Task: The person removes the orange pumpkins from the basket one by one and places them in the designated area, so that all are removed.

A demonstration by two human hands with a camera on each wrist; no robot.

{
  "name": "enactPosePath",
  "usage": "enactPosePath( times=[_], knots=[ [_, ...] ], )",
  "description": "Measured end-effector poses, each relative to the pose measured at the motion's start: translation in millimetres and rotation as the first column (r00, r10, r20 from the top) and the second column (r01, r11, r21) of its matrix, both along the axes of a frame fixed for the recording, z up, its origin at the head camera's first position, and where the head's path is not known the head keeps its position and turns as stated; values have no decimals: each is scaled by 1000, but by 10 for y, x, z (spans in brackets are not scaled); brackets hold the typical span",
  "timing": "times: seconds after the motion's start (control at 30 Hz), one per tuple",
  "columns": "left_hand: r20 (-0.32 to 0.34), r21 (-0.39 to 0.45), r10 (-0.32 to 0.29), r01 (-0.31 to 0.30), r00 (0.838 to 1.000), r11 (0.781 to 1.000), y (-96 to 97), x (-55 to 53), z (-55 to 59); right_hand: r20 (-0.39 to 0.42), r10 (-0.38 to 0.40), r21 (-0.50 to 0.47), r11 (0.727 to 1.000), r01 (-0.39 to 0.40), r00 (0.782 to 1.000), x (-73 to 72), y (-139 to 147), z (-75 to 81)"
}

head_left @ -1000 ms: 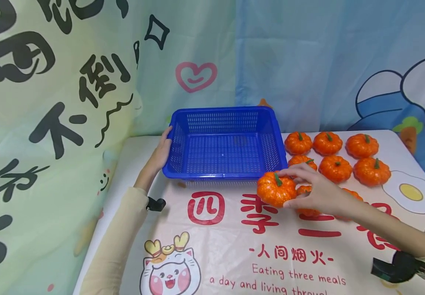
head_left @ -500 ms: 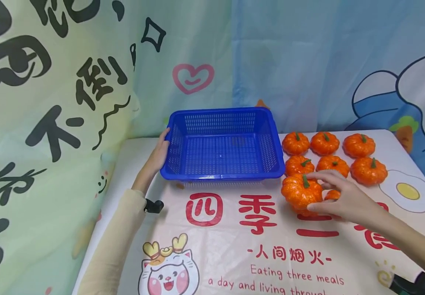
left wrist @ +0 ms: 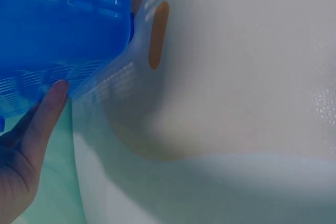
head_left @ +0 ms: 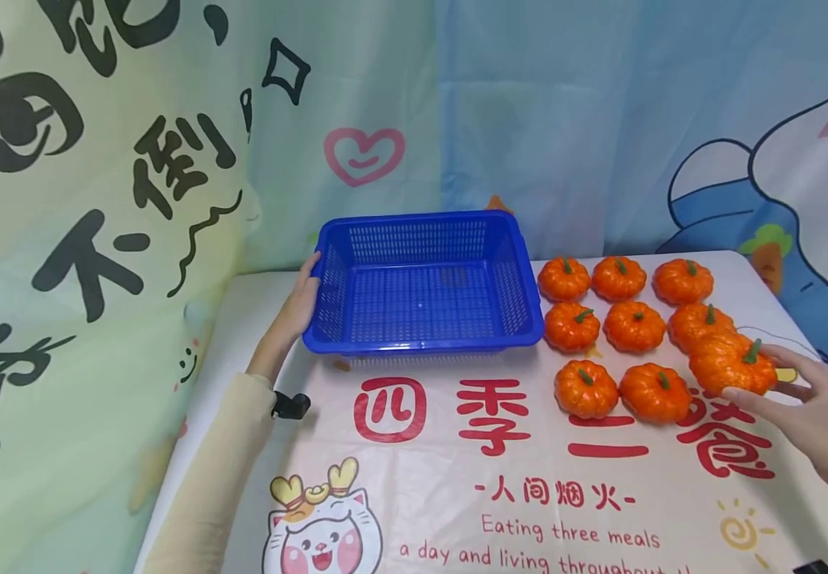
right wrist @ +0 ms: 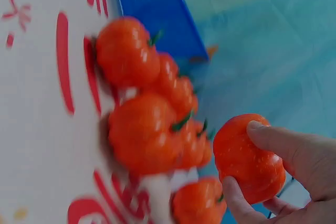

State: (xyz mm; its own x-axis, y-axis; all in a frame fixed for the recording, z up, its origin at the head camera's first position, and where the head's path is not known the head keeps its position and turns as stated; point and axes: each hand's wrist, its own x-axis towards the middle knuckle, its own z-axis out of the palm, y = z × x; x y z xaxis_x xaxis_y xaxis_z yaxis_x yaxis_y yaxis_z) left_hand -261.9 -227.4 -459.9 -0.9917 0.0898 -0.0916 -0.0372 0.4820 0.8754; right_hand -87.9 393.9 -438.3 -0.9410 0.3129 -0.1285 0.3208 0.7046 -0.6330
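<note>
A blue plastic basket (head_left: 421, 311) with latticed walls stands at the back of the table, nothing inside it. My left hand (head_left: 297, 311) holds its left side; in the left wrist view a straight digit (left wrist: 50, 111) lies against the wall, the other fingers partly hidden. At the right, my right hand (head_left: 819, 410) grips a small orange pumpkin (head_left: 730, 364) with a green stem, thumb on one side and fingers on the other, as the right wrist view shows. The held pumpkin partly covers another pumpkin (head_left: 701, 323) behind it.
Several similar pumpkins stand in rows right of the basket, among them a front one (head_left: 586, 389) and its neighbour (head_left: 655, 393). A printed cloth (head_left: 443, 486) covers the table. A blue-green curtain (head_left: 529, 119) hangs close behind.
My right hand has carried the pumpkin rightward from beside the basket's front right corner, past the front row, to its right end. The left hand stays on the basket. The view has shifted slightly.
</note>
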Motion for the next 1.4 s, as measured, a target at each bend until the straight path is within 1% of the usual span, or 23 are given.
enactPosePath(
  times=[0.13,0.27,0.4,0.5,0.6,0.67,0.73,0.83,0.93,1.0,1.07,1.13,1.2,1.27,1.3,1.37,1.4],
  knots=[
    [-6,-1,-2,2,1000,1000,10,-8,-7,59,-55,-8,998,56,997,47,210,-169],
    [-13,-12,-2,1,1000,1000,1,-30,-18,107,-59,-23,998,62,993,62,285,-313],
    [-7,-2,-4,4,1000,1000,-16,-55,-24,141,-57,-19,998,60,988,43,289,-417],
    [-1,16,-10,10,1000,1000,-17,-65,-25,135,-35,18,999,33,990,28,291,-493],
    [2,18,-16,16,1000,1000,-10,-60,-17,100,8,54,998,-13,995,21,308,-561],
    [0,3,-18,18,1000,1000,-4,-54,-10,75,34,70,997,-40,997,33,316,-590],
    [4,-28,-13,13,1000,1000,-1,-43,1,44,63,89,994,-67,997,47,319,-608],
    [5,-96,3,-2,1000,995,-18,-28,17,16,97,120,988,-99,995,57,293,-619],
    [-1,-171,16,-16,1000,985,-45,-16,32,21,115,146,982,-117,993,51,259,-610],
    [-25,-207,26,-31,999,978,-63,-13,37,31,129,141,981,-132,991,46,238,-602],
    [-63,-248,46,-60,997,967,-80,7,41,48,146,129,980,-151,988,44,225,-597],
    [-114,-290,68,-98,991,952,-85,40,43,52,169,128,976,-175,984,47,232,-606],
    [-166,-324,84,-135,982,936,-93,90,68,68,162,142,975,-170,984,52,237,-605],
    [-224,-340,95,-169,970,925,-117,155,119,82,113,198,972,-127,990,59,227,-590],
    [-257,-337,99,-185,961,923,-135,192,157,88,82,223,970,-100,993,64,214,-569],
    [-328,-319,97,-207,940,925,-184,282,256,84,25,277,960,-48,996,80,168,-504],
    [-363,-310,92,-213,927,927,-211,339,303,68,15,308,951,-35,998,89,141,-469]
  ],
)
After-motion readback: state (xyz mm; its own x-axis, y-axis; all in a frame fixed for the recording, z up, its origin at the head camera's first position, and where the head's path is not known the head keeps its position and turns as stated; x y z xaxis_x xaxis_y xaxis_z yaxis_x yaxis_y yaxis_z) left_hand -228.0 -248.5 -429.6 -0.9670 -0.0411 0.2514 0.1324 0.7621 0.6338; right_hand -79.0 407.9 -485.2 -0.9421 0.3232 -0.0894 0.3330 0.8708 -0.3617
